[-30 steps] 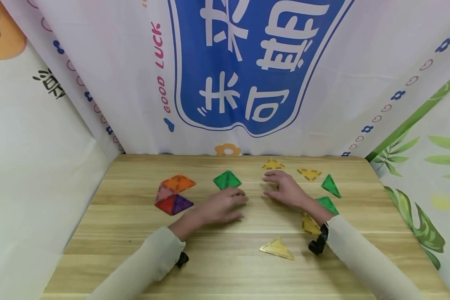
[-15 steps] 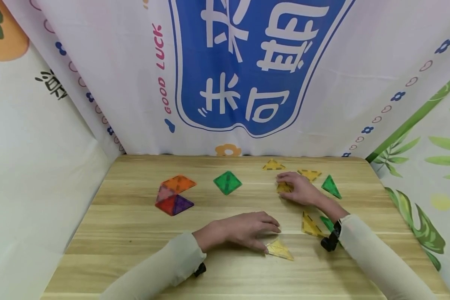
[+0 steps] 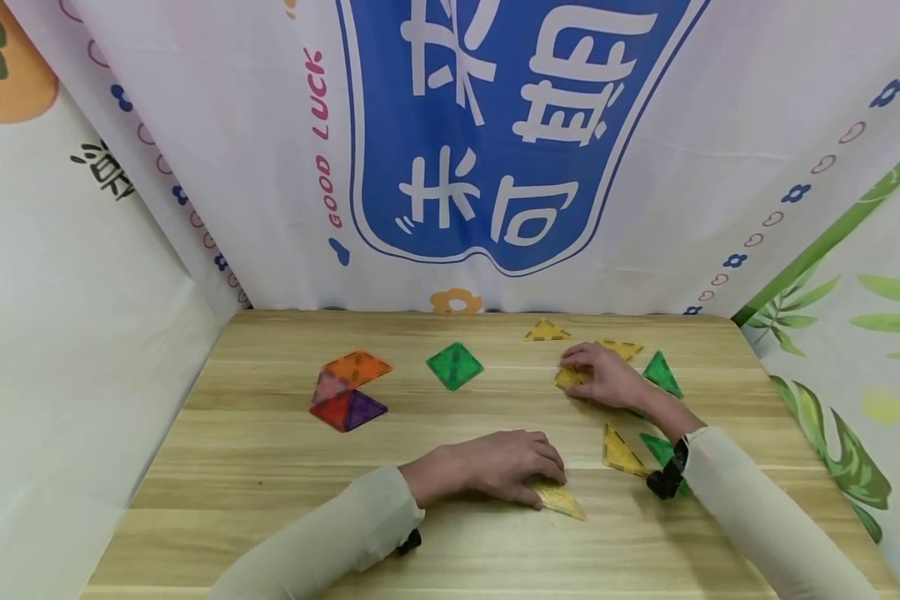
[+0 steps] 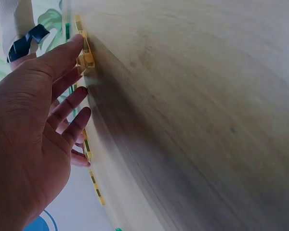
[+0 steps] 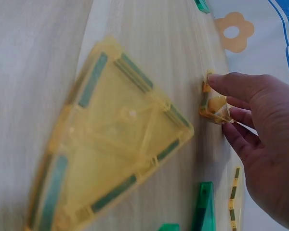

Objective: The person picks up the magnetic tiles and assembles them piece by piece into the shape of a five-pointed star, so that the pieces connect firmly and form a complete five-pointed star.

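Note:
My left hand grips a yellow triangular magnetic tile lying near the front of the wooden table; the fingers hide part of it. In the left wrist view, thumb and fingertips meet this translucent tile at its edge. Farther back, my right hand pinches a second yellow triangular magnetic tile between thumb and fingers. The right wrist view shows that tile at the fingertips, with another yellow triangle large in the foreground.
Two green triangles form a diamond at centre back. Orange, pink, red and purple tiles join at left. Loose yellow triangles and green triangles lie around my right arm. A printed cloth stands along the table's back edge.
My left hand has moved from beside the green diamond to the front yellow tile and taken hold of it. My right hand has shifted slightly right and closed on the other yellow tile.

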A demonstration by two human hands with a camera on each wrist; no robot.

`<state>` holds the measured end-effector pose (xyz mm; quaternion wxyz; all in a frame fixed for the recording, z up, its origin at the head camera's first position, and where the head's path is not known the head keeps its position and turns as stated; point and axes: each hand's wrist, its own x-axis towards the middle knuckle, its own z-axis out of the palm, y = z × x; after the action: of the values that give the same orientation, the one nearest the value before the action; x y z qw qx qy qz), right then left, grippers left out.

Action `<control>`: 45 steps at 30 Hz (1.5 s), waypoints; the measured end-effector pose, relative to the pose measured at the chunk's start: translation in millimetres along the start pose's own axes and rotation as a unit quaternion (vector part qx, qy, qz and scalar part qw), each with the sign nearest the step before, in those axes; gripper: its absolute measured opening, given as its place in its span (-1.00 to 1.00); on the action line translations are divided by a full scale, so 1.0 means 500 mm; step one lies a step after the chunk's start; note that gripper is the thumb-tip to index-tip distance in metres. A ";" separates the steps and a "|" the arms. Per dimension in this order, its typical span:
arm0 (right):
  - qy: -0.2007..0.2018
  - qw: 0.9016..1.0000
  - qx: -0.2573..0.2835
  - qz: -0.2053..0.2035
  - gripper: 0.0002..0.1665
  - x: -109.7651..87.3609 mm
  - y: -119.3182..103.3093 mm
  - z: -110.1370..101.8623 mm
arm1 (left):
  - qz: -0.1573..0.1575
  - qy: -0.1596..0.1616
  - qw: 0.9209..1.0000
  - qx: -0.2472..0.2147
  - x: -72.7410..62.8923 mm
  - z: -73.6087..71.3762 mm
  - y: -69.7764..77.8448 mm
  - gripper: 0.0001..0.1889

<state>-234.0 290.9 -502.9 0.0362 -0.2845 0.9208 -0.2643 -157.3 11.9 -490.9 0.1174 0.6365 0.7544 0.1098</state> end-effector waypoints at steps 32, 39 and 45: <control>0.020 0.998 -0.019 0.056 -0.45 0.001 -0.001 0.000 | -0.264 0.173 0.937 -0.150 -0.076 -0.017 -0.099 -0.60; 0.031 0.993 -0.047 0.100 -0.44 0.001 -0.018 0.010 | -0.292 0.196 0.928 -0.120 -0.080 -0.017 -0.118 -0.63; 0.017 0.997 -0.022 0.066 -0.48 0.000 -0.023 0.007 | -0.316 0.201 0.921 -0.104 -0.077 -0.023 -0.122 -0.62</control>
<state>-227.2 281.3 -500.3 0.0318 -0.2193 0.9437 -0.2455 -211.7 -36.5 -498.0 0.0575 0.3133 0.9084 0.2709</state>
